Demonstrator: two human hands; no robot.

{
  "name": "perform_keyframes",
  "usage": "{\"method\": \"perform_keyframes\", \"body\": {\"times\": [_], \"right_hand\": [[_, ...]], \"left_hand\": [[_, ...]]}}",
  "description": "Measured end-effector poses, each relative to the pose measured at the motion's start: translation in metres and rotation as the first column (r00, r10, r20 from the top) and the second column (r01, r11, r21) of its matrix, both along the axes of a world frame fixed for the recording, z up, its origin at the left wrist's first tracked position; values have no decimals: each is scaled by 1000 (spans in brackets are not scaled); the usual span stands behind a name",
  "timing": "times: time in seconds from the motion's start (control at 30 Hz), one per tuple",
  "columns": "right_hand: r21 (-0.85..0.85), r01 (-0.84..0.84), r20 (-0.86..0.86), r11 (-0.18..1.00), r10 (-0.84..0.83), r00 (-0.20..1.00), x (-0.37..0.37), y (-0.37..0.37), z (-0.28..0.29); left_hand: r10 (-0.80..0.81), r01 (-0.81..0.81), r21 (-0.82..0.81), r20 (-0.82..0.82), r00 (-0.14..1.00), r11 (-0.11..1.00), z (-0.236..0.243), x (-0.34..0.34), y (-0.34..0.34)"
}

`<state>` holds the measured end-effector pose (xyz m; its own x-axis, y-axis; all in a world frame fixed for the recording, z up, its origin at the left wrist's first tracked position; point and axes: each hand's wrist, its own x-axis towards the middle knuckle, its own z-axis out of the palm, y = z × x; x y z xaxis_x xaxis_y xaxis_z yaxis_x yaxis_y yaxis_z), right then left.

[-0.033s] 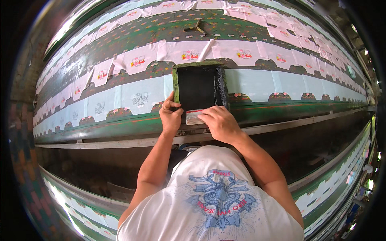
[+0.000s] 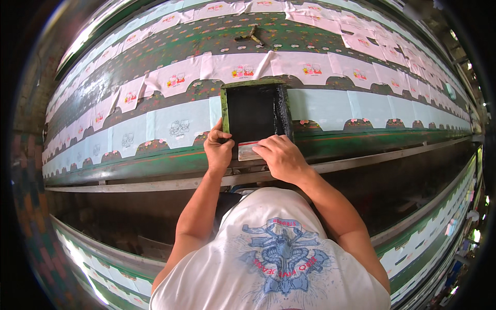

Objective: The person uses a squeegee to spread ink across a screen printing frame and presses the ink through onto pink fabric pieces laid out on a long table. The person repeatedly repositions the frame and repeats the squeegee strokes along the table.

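Observation:
A screen-printing frame (image 2: pixel 225 106) with green-stained sides and black ink on its mesh lies over the row of light-blue fabric pieces (image 2: pixel 320 107). My left hand (image 2: pixel 219 151) grips the frame's near left corner, its fingers curled around the edge. In my right hand (image 2: pixel 283 159) is a squeegee (image 2: pixel 249 151) with a pale handle and a red strip, held at the near end of the frame. Left of the frame, a light-blue piece (image 2: pixel 160 129) carries a black outline print of two cartoon figures. The cloth directly beneath the frame is hidden.
Beyond it runs a row of pink fabric pieces (image 2: pixel 297 64) with coloured prints. A brown three-armed object (image 2: pixel 251 36) rests on the long green table (image 2: pixel 170 161). A pale rail (image 2: pixel 361 161) follows the table's near edge. Behind me stands another table (image 2: pixel 116 271) with fabric.

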<state>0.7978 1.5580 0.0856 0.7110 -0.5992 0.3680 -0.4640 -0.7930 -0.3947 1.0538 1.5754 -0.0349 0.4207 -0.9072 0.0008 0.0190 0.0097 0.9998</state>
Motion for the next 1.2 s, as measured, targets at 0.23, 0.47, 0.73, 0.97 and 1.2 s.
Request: {"method": "perform_keyframes", "body": {"times": [0.23,0.47,0.73,0.97,1.2], "right_hand": [[244,-40,-210,969,93,973,-1,-66,11],[228,73,-220,971,-22,975,23,-151,8],[160,170,-198,972,-138,970,44,-186,-7],[65,129,-223,990,-111,968,38,-119,-18],[52,89,-204,995,-77,976,24,-30,-12]], "left_hand": [[-55,43,44,338,940,998,10,5,-9],[-190,156,134,878,440,979,66,12,-12],[-268,291,188,926,265,938,72,25,-20],[-293,312,213,926,237,926,75,27,-21],[-247,308,147,916,317,940,68,27,-20]]}}
